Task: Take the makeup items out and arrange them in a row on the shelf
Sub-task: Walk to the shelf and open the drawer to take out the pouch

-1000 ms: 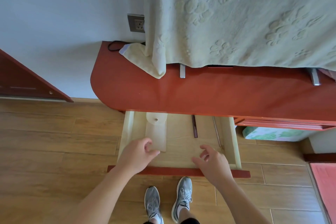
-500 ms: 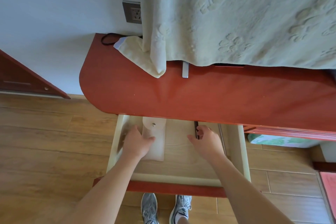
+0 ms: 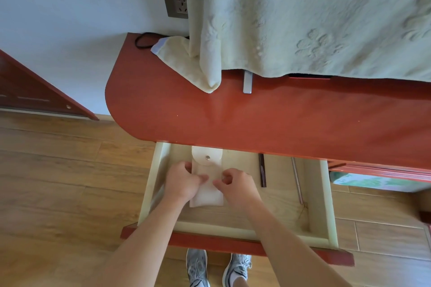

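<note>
A white pouch [image 3: 207, 196] with a snap-button flap lies flat in the open drawer [image 3: 323, 193] under the red shelf top [image 3: 279, 119]. My left hand [image 3: 180, 180] pinches the pouch's left edge and my right hand [image 3: 235, 184] pinches its right side; both sets of fingers curl onto the fabric. A dark slim stick [image 3: 262, 170] and a thin metal rod [image 3: 297, 182] lie in the drawer to the right of the pouch. What the pouch holds is hidden.
A pale green towel [image 3: 314, 18] hangs over the back of the red top, with a folded cloth [image 3: 186, 60] and a black cord [image 3: 144, 39] at its left. A wall socket [image 3: 176, 1] sits above. A green patterned box [image 3: 373, 183] stands under the right side.
Both hands went from the drawer's front edge into the drawer; the right hand moved left from the dark stick, and both now grip the pouch. The drawer shows further out.
</note>
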`<action>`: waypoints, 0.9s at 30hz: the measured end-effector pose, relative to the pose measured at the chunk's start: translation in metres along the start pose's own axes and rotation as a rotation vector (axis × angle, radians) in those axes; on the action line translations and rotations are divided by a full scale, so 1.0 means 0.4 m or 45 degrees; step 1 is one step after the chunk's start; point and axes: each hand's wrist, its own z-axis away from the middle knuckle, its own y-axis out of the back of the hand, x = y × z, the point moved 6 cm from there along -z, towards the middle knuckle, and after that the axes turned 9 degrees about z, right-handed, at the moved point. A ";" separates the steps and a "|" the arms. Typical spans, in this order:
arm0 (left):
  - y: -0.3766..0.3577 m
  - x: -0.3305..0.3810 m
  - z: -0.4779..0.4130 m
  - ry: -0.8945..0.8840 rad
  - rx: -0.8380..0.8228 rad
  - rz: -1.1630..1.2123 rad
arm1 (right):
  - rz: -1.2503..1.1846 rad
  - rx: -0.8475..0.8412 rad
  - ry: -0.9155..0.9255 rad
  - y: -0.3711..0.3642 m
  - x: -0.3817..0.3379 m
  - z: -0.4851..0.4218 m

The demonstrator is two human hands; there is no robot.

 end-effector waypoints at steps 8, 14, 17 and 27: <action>0.009 0.002 0.014 0.149 -0.046 0.179 | 0.125 0.404 -0.168 0.162 0.125 0.000; 0.011 0.002 0.006 0.188 -0.061 0.257 | 0.143 0.484 -0.269 0.205 0.172 -0.041; 0.010 0.000 0.008 0.194 -0.069 0.270 | 0.110 0.475 -0.305 0.207 0.186 -0.050; 0.010 0.011 0.022 0.265 -0.131 0.336 | 0.100 0.429 -0.353 0.195 0.175 -0.025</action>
